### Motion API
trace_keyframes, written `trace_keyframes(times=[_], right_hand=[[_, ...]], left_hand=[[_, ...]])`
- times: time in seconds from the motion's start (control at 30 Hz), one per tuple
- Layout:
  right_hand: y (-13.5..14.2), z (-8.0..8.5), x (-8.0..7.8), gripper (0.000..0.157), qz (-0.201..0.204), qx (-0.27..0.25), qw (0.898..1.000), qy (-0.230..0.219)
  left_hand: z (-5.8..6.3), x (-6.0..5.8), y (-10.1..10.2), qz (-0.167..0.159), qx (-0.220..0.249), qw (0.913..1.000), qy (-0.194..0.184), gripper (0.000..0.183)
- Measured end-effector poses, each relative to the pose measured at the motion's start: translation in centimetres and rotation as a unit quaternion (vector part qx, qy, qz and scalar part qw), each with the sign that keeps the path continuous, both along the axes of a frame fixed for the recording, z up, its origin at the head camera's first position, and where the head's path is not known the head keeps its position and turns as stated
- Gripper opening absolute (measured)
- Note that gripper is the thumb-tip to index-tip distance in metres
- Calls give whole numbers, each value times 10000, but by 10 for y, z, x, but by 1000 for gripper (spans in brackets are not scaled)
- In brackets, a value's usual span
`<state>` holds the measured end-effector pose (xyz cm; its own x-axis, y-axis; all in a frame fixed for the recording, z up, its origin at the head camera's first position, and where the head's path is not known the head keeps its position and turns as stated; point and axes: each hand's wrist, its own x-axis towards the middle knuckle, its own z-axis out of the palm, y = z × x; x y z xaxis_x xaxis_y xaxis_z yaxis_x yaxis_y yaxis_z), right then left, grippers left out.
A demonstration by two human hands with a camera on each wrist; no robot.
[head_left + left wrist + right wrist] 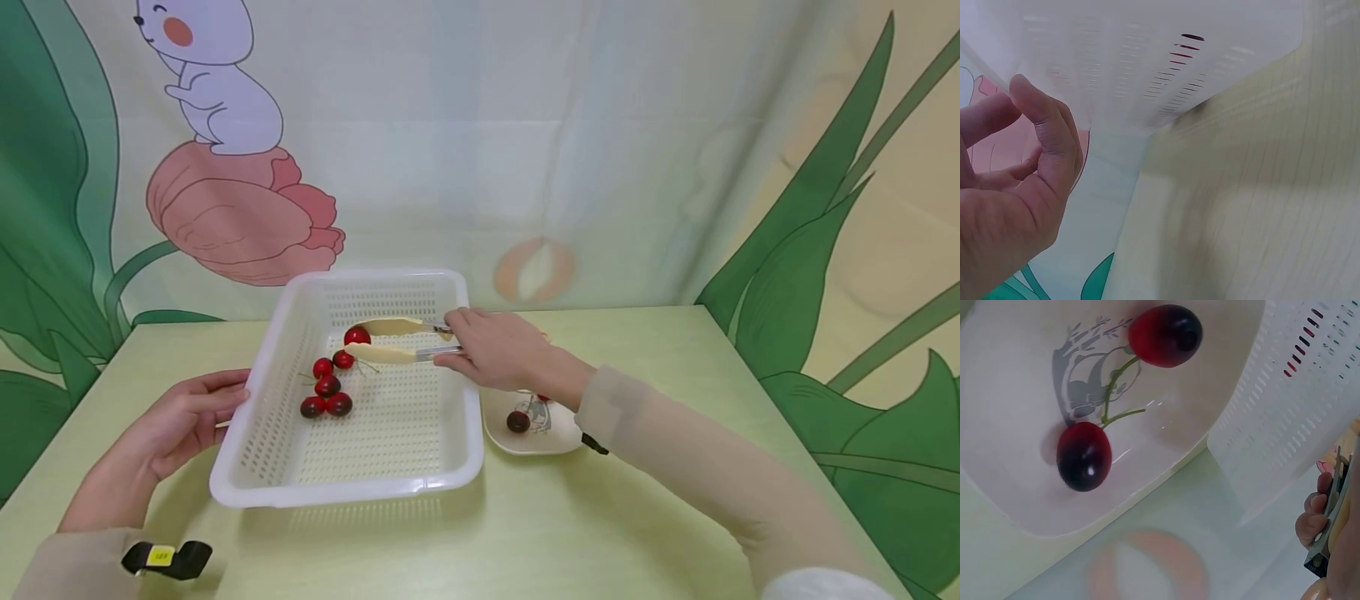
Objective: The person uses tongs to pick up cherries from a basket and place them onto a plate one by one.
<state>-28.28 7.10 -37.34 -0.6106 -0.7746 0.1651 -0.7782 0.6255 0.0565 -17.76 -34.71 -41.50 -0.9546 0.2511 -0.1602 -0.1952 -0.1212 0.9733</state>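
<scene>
A white perforated basket (382, 492) stands in front of me with several dark red cherries (327, 385) on its left half. My left hand (187, 417) is at its left side, thumb and fingers gripping the rim. In my right hand (498, 346) is a pair of tongs (386, 355) with metal handles and cream-coloured tips, reaching over the basket's right rim. The tips lie on either side of the rearmost cherry (357, 335). The right wrist view shows my fingers (1317, 512) wrapped round the metal handle.
Right of the basket, partly under my right forearm, sits a small white plate (534, 450). Two stemmed cherries lie on it, one (1084, 456) beside its printed grey drawing. A patterned curtain (615, 167) hangs behind the light green table (675, 350).
</scene>
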Motion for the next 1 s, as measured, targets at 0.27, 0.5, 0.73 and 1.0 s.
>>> trace_keyframes(times=[0.27, 0.5, 0.73, 1.0], right_hand=[[12, -4, 1, 51, 24, -170, 9997, 186], [24, -5, 4, 49, -30, -303, 9994, 135], [37, -2, 5, 48, -92, -468, 9988, 79], [57, 2, 8, 49, -223, -623, 9978, 0]], left_hand=[[1, 0, 0, -20, 27, 10000, -53, 27], [1, 1, 1, -49, -75, 10000, 37, 26], [1, 0, -1, -37, -157, 9999, 28, 26], [1, -1, -1, -118, -155, 9998, 55, 25]])
